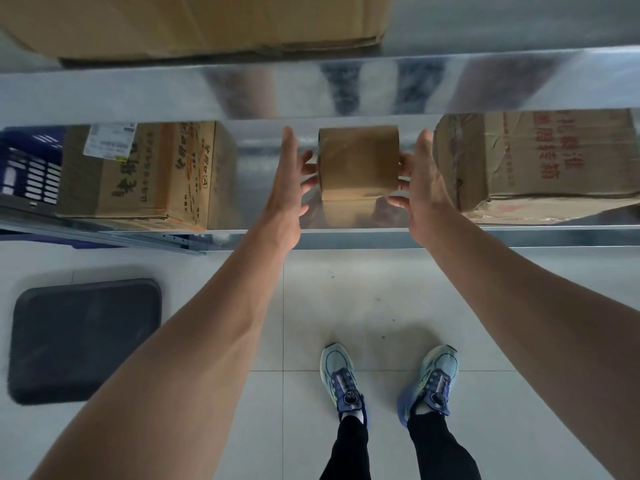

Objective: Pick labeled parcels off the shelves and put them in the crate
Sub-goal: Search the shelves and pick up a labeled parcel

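Note:
A small brown parcel wrapped in tape stands in the middle of the metal shelf; no label shows on its visible faces. My left hand is at its left side, with curled fingertips against that side and the thumb pointing up. On the opposite side my right hand mirrors it, fingertips on the parcel's right face. The parcel is held between the two hands. A blue slatted crate sits at the far left of the same shelf level.
A larger carton with a white shipping label stands left of the parcel. A dented carton with red print stands to its right. Another big carton lies on the shelf above. A dark mat lies on the tiled floor.

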`<state>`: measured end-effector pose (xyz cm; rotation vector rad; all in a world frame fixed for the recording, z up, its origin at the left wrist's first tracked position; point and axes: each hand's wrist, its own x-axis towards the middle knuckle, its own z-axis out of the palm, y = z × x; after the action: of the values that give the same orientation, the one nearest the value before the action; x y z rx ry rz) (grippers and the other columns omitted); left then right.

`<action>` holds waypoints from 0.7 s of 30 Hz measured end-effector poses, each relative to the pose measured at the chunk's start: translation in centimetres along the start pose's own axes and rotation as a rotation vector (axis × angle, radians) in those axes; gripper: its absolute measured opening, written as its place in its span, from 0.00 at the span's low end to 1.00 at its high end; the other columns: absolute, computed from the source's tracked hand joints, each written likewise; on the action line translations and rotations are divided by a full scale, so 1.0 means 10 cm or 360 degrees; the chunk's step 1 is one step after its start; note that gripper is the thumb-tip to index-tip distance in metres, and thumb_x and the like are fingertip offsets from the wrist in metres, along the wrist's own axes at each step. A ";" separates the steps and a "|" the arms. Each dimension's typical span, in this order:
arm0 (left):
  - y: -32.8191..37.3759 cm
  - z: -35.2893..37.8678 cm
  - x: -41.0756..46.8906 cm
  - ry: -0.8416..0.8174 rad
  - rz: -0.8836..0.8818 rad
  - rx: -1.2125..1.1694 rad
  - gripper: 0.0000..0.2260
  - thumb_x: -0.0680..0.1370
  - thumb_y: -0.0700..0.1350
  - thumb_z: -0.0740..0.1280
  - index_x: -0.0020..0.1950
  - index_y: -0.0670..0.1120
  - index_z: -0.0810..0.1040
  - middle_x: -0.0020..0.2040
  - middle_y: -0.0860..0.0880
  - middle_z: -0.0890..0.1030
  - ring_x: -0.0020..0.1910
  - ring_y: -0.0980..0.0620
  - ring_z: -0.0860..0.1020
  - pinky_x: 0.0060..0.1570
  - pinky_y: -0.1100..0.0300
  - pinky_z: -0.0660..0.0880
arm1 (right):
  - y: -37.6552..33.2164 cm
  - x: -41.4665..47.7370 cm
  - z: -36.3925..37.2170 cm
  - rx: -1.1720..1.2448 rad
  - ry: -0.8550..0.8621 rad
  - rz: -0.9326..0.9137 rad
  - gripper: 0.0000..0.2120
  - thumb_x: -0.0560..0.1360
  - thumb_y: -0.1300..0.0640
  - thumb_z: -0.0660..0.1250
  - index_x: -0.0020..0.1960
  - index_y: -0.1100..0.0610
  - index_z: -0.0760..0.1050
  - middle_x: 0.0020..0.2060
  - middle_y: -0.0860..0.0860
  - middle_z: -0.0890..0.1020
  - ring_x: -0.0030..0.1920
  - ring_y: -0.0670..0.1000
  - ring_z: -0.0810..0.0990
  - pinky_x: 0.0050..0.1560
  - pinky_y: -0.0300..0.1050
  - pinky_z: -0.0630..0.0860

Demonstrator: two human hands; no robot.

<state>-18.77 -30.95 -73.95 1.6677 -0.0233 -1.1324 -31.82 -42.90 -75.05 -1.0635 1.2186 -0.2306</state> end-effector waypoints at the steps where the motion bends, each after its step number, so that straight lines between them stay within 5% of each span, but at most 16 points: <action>1: -0.01 -0.01 -0.01 0.0000 0.0028 -0.0039 0.34 0.81 0.71 0.44 0.69 0.53 0.77 0.67 0.51 0.79 0.67 0.49 0.73 0.70 0.37 0.55 | 0.00 0.00 -0.01 0.0020 0.0009 -0.0010 0.38 0.83 0.32 0.39 0.75 0.54 0.72 0.67 0.54 0.79 0.66 0.56 0.77 0.68 0.56 0.72; 4: -0.07 -0.05 -0.03 0.0056 0.0070 -0.0163 0.33 0.80 0.72 0.46 0.59 0.55 0.83 0.63 0.53 0.82 0.69 0.50 0.73 0.70 0.37 0.54 | 0.02 -0.01 -0.02 0.0066 0.0031 -0.0037 0.37 0.83 0.31 0.39 0.66 0.52 0.78 0.60 0.52 0.83 0.62 0.56 0.80 0.67 0.57 0.74; 10: -0.21 -0.07 -0.05 0.0014 0.0056 -0.0137 0.32 0.81 0.70 0.48 0.69 0.52 0.78 0.64 0.55 0.80 0.67 0.50 0.74 0.70 0.39 0.60 | 0.18 -0.02 -0.02 0.0039 -0.0030 -0.0042 0.34 0.83 0.32 0.41 0.61 0.53 0.77 0.53 0.47 0.84 0.62 0.53 0.80 0.68 0.54 0.71; 13: -0.28 -0.05 -0.04 -0.0004 0.0043 -0.0115 0.28 0.82 0.69 0.49 0.62 0.52 0.80 0.58 0.58 0.83 0.62 0.54 0.77 0.69 0.42 0.62 | 0.27 -0.03 -0.02 0.0008 -0.0117 -0.0019 0.29 0.84 0.35 0.40 0.53 0.47 0.76 0.45 0.40 0.82 0.52 0.45 0.82 0.55 0.41 0.76; 15: -0.32 -0.02 -0.04 0.0007 0.0016 -0.0106 0.25 0.83 0.67 0.50 0.57 0.53 0.80 0.48 0.62 0.85 0.56 0.57 0.79 0.60 0.50 0.67 | 0.30 -0.06 -0.01 0.0008 -0.0151 -0.0006 0.27 0.85 0.36 0.40 0.49 0.44 0.76 0.41 0.39 0.83 0.46 0.41 0.81 0.47 0.37 0.75; 17: -0.33 0.00 -0.06 0.0007 0.0018 -0.0089 0.25 0.83 0.67 0.50 0.56 0.53 0.81 0.46 0.62 0.86 0.55 0.57 0.79 0.51 0.55 0.68 | 0.33 -0.05 0.00 0.0001 -0.0180 -0.0014 0.27 0.85 0.36 0.41 0.48 0.44 0.76 0.41 0.40 0.82 0.46 0.41 0.81 0.49 0.39 0.75; 21: -0.37 0.00 -0.06 -0.0004 0.0019 -0.0036 0.25 0.83 0.67 0.49 0.56 0.54 0.81 0.48 0.62 0.85 0.56 0.58 0.78 0.54 0.52 0.65 | 0.38 -0.04 0.00 -0.0058 -0.0208 -0.0066 0.26 0.85 0.36 0.41 0.49 0.42 0.77 0.44 0.39 0.83 0.49 0.42 0.82 0.55 0.41 0.75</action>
<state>-20.92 -29.09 -76.39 1.6441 -0.0215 -1.1220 -33.38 -40.65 -77.67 -1.1187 1.0880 -0.1686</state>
